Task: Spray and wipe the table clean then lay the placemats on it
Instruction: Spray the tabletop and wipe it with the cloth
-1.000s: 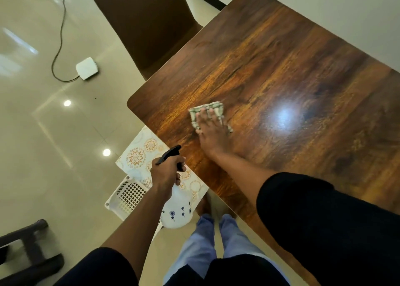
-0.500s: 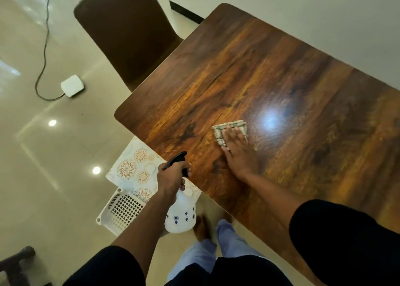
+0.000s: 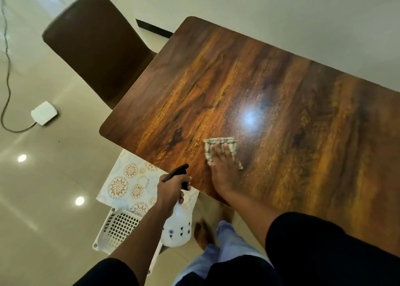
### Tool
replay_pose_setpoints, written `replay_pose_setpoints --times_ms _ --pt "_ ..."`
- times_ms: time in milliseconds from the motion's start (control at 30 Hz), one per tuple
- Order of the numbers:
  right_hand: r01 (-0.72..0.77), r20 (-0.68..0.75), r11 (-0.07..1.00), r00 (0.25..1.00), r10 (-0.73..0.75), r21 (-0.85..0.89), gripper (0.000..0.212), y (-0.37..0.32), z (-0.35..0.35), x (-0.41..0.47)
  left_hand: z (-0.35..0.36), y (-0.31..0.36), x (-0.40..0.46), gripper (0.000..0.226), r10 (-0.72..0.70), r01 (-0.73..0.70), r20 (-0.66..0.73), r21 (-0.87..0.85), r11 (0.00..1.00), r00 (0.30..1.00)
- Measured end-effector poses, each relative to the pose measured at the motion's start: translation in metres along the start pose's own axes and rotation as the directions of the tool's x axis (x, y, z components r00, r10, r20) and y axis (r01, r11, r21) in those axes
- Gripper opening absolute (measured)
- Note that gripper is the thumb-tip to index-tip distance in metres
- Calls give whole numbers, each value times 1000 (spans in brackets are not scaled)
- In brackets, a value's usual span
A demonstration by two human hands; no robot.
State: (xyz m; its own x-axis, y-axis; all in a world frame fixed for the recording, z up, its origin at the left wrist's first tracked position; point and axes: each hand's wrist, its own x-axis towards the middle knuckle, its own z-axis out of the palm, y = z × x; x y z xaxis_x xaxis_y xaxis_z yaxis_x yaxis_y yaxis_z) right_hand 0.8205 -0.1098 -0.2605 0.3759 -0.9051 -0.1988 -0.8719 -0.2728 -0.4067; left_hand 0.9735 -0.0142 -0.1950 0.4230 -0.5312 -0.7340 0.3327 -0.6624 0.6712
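Observation:
A glossy brown wooden table [image 3: 270, 86] fills the right of the head view. My right hand [image 3: 223, 169] lies flat with straight fingers on a folded checked cloth [image 3: 231, 144], pressing it onto the tabletop near the front edge. My left hand [image 3: 171, 190] grips the neck of a white spray bottle [image 3: 178, 227] with a black trigger, held off the table's near-left side, above the floor. A white placemat with orange flower circles [image 3: 129, 182] lies on a white lattice basket [image 3: 118, 227] on the floor beside the table.
A dark brown chair [image 3: 97, 45] stands at the table's left end. A white box with a cable [image 3: 43, 112] lies on the shiny tiled floor at far left. A pale wall runs behind the table. My feet stand by the basket.
My right hand has slid the cloth to the right along the tabletop, away from the left corner. My left hand still holds the spray bottle beside the table.

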Motion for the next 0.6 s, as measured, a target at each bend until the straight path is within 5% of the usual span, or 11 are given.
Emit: replay_pose_setpoints --times_ms 267,433,600 --pt "337 154 935 935 -319 -112 64 17 22 -39 -3 -14 -7 18 52 -58 66 94 994 997" --pt "-57 32 998 998 57 -11 58 85 -10 -79 27 -30 -20 33 87 -112 188 129 985 978" --pt "-441 -119 890 883 454 118 60 182 -33 -147 56 -44 -34 7 50 -100 186 268 958 981"
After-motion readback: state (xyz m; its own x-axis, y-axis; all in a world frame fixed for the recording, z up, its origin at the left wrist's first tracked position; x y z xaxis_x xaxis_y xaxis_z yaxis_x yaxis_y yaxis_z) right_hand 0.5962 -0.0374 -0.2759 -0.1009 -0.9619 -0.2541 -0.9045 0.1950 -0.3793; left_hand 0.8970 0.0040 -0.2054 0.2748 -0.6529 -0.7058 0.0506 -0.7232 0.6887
